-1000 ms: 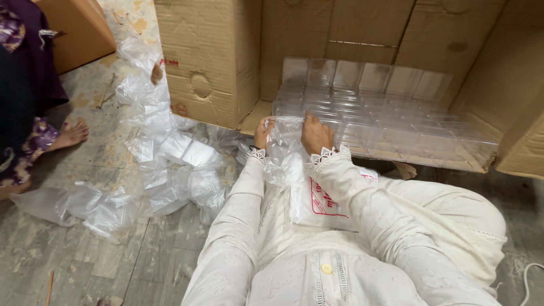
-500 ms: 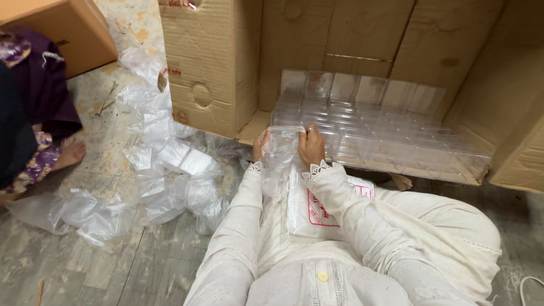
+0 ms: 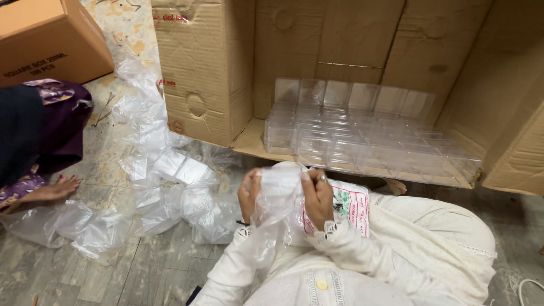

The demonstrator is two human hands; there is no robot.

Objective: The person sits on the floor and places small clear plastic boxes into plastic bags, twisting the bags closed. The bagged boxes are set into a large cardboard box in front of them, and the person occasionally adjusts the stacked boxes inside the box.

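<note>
Both hands up in front of the chest, gripping one clear plastic bag (image 3: 277, 195) between them. Left hand (image 3: 248, 195) sits at the bag's 9 o'clock edge, fingers curled around the film. Right hand (image 3: 318, 198) at the 3 o'clock edge, thumb and fingers pinching the film, ring visible on one finger. Neither hand is spread flat; both are closed on the bag.

Bag's long axis runs roughly 12-to-6: top bunched level with the fingertips, tail hanging down over the left sleeve toward the lap. Film is crumpled, so I can't tell which end is the mouth.

Key relation: the rows of clear plastic boxes (image 3: 362, 133) lie at 12 to 1 o'clock from the hands, inside the big open carton (image 3: 317, 39) lying on its side. Near row is just beyond the fingertips, and the right hand is the closer one (left is offset toward the carton's left flap).

A printed white packet (image 3: 351, 207) rests on the lap at 3 o'clock, touching the right wrist. Loose heap of empty bags (image 3: 164, 192) on the floor at 9 o'clock, nearer the left hand. Another person's foot (image 3: 54, 190) further out at 9 o'clock, well apart.
</note>
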